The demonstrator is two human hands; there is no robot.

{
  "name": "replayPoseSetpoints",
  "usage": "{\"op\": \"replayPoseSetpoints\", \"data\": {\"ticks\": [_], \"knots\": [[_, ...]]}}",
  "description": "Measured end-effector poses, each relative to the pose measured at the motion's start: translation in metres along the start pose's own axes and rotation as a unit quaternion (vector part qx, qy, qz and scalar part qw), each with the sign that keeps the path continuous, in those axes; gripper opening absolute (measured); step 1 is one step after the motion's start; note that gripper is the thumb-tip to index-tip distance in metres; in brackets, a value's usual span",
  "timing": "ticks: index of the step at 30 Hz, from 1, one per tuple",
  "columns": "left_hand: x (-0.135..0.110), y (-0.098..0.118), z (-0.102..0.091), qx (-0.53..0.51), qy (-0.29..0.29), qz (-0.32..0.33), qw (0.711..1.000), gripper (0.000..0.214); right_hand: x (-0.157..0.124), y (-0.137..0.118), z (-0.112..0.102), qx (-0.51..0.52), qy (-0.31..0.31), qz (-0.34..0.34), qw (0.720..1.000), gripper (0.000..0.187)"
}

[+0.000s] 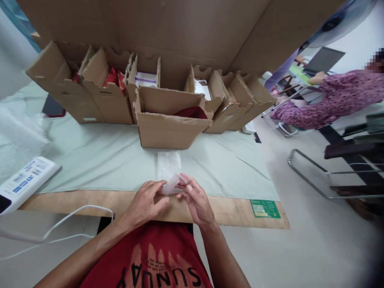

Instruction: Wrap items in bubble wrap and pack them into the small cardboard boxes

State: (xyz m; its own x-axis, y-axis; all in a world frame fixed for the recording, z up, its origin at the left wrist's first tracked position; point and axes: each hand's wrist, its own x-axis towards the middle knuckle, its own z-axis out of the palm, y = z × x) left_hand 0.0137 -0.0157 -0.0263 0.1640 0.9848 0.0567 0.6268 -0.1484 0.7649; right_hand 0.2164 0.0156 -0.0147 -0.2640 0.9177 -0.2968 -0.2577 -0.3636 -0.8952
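Observation:
A strip of clear bubble wrap (169,166) lies on the pale green cloth (99,160), running from the front cardboard box toward me. My left hand (148,200) and my right hand (193,198) meet at its near end, above the table's wooden front edge. Both pinch the rolled-up end of the wrap between curled fingers and thumbs. Whether anything is inside the roll is hidden. An open cardboard box (171,120) with something dark red inside stands just beyond the strip.
A row of open cardboard boxes (99,92) with red and white packets lines the back under a large cardboard sheet. A white device (25,182) with a cable lies left. Another person in a purple top (327,100) works at right, near metal chair frames (315,176).

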Motion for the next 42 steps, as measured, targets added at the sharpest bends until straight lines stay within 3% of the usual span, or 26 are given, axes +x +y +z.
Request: {"op": "replayPoseSetpoints", "data": {"ticks": [2,4,7,9,12,19,21,22,26,27,29,32,34,37,39,40,42], "knots": [[0.006,0.000,0.006,-0.001,0.054,-0.033,0.998,0.026,0.011,0.003,0.002,-0.009,-0.010,0.005,1.000,0.074],[0.011,0.000,0.011,0.004,0.081,-0.044,0.996,0.024,0.016,0.006,0.002,-0.032,-0.022,0.003,0.999,0.092],[0.015,0.000,0.013,0.038,0.107,-0.059,0.992,0.055,0.016,0.008,0.000,-0.063,-0.058,-0.005,0.996,0.100],[0.017,0.000,0.012,0.071,0.107,-0.077,0.989,0.058,0.014,0.008,0.000,-0.078,-0.083,-0.007,0.993,0.097],[0.021,-0.002,0.011,0.093,0.083,-0.100,0.987,0.043,0.014,0.009,0.000,-0.114,-0.106,-0.012,0.988,0.090],[0.023,-0.003,0.005,0.216,0.036,-0.099,0.971,0.049,0.007,0.011,-0.003,-0.218,-0.111,-0.056,0.968,0.063],[0.024,-0.002,0.006,0.245,0.031,-0.083,0.965,0.050,0.004,0.011,-0.007,-0.326,-0.101,-0.127,0.931,0.054],[0.024,-0.003,0.006,0.254,0.035,-0.075,0.964,0.051,0.004,0.011,-0.009,-0.393,-0.097,-0.169,0.899,0.051],[0.020,-0.006,0.009,0.281,0.103,-0.033,0.954,0.053,0.009,0.014,-0.017,-0.602,-0.112,-0.288,0.736,0.039],[0.018,-0.006,0.008,0.282,0.131,-0.008,0.950,0.052,0.011,0.014,-0.018,-0.626,-0.112,-0.304,0.709,0.035],[0.012,-0.006,0.004,0.269,0.166,0.070,0.946,0.047,0.016,0.013,-0.018,-0.643,-0.109,-0.332,0.682,0.030],[0.001,-0.004,-0.002,0.213,0.125,0.180,0.952,0.035,0.023,0.004,-0.014,-0.635,-0.134,-0.336,0.683,0.025],[-0.003,-0.004,-0.003,0.175,0.084,0.192,0.962,0.022,0.027,-0.003,-0.011,-0.631,-0.157,-0.311,0.693,0.023],[-0.002,-0.010,0.001,0.124,0.103,0.144,0.976,0.015,0.034,-0.009,-0.007,-0.612,-0.149,-0.276,0.726,0.022],[0.004,-0.016,0.004,0.088,0.139,0.101,0.981,0.017,0.035,-0.009,-0.006,-0.585,-0.106,-0.287,0.751,0.022],[0.008,-0.018,0.005,0.074,0.153,0.082,0.982,0.018,0.035,-0.009,-0.006,-0.574,-0.074,-0.309,0.755,0.023],[0.015,-0.022,0.005,0.059,0.165,0.054,0.983,0.019,0.032,-0.008,-0.007,-0.574,-0.017,-0.365,0.733,0.024]]}}
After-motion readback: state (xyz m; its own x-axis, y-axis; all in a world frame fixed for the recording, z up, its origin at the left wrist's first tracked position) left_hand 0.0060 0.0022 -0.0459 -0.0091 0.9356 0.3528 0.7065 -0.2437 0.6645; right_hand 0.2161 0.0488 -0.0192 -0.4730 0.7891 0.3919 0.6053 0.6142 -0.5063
